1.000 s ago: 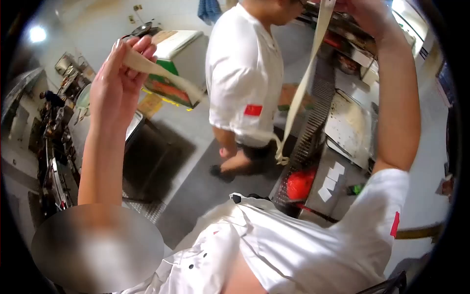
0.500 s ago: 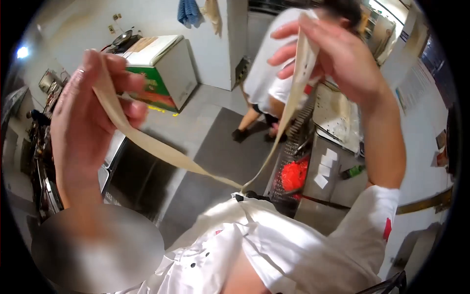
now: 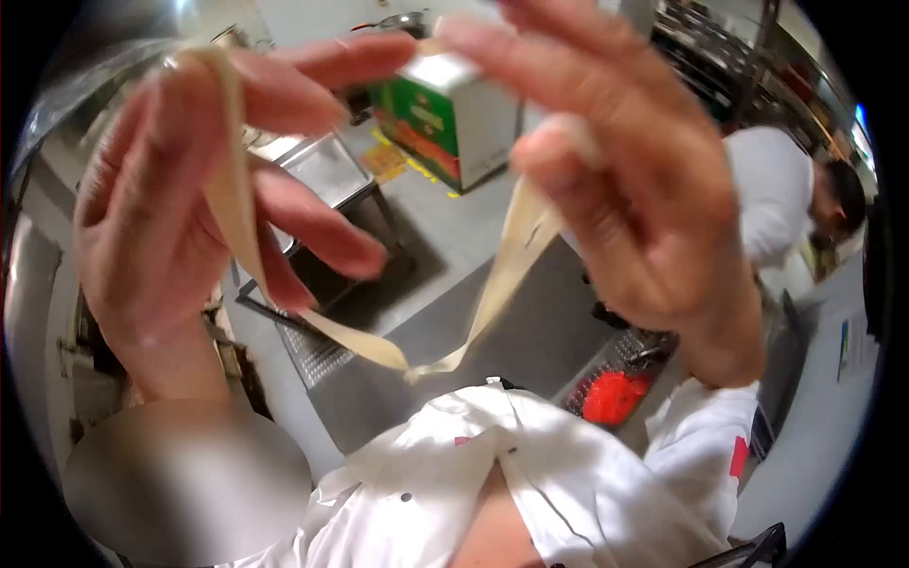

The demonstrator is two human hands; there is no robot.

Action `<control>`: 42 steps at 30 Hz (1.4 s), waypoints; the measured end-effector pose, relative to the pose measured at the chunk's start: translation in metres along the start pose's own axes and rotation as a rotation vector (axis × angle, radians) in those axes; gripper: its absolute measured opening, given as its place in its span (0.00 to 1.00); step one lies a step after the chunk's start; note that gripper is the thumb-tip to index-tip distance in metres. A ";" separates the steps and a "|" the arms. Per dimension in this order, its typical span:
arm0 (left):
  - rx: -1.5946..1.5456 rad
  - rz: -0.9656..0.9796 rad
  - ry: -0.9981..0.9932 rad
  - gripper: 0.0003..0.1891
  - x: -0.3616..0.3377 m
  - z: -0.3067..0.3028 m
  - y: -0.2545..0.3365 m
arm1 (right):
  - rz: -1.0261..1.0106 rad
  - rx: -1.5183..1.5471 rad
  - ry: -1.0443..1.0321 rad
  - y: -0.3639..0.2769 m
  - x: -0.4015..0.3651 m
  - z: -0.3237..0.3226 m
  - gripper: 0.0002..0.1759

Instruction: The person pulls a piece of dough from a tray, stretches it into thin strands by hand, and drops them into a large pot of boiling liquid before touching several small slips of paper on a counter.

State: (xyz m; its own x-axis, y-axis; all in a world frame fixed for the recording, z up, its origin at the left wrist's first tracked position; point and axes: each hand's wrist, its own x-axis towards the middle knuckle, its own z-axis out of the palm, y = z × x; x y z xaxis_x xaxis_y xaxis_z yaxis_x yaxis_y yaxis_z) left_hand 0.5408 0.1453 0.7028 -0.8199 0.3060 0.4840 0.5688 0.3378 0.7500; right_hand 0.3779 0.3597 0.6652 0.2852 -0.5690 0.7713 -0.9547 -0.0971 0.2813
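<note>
– What's nearest us?
– Our bare left hand (image 3: 170,227) and bare right hand (image 3: 644,170), fingers loosely spread, with a pale-cream, flat, doughy-looking ribbon (image 3: 516,246) slung between; we can't tell whether they pinch it.
– What's changed?
– Our hands are closer, narrowing its V above the dark-grey floor mat (image 3: 544,317); it seems slack.

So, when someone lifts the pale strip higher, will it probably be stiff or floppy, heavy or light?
The pale strip is probably floppy: it sags between the left hand and the right hand. It looks thin, so likely light for its length. It may bunch, as it seems to at its lowest point.
</note>
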 end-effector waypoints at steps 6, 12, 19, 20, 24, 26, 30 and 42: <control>1.687 -0.252 0.250 0.22 -0.134 -0.130 0.048 | 0.682 0.447 0.121 0.001 0.028 0.032 0.27; 0.308 -0.278 0.783 0.24 -0.157 -0.111 0.066 | 0.976 1.099 -0.214 0.073 0.000 0.060 0.25; 0.065 -0.371 0.785 0.20 -0.149 -0.038 0.048 | 0.724 1.046 -0.391 0.036 0.010 0.072 0.28; 0.029 -0.352 0.749 0.20 -0.147 -0.029 0.042 | 0.717 1.107 -0.425 0.030 0.012 0.071 0.29; 0.008 -0.415 0.709 0.18 -0.117 0.017 0.015 | 0.469 1.242 -0.274 0.011 0.004 0.095 0.27; -0.121 -0.412 0.612 0.19 -0.108 0.032 -0.003 | 0.256 0.970 -0.208 0.004 0.008 0.104 0.25; -0.141 -0.494 0.543 0.23 -0.084 0.047 -0.015 | 0.032 0.728 -0.129 -0.015 0.020 0.109 0.20; 0.417 0.122 0.586 0.09 -0.051 0.047 -0.049 | 0.414 1.874 -0.144 -0.008 0.001 0.127 0.32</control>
State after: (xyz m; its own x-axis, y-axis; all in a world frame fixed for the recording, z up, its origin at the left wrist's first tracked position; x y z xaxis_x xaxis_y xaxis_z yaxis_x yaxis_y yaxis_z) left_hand 0.5580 0.1546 0.6202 -0.5836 -0.1243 0.8025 0.5403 0.6783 0.4980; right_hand 0.3746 0.2561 0.5913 0.1365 -0.8267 0.5458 0.1625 -0.5248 -0.8356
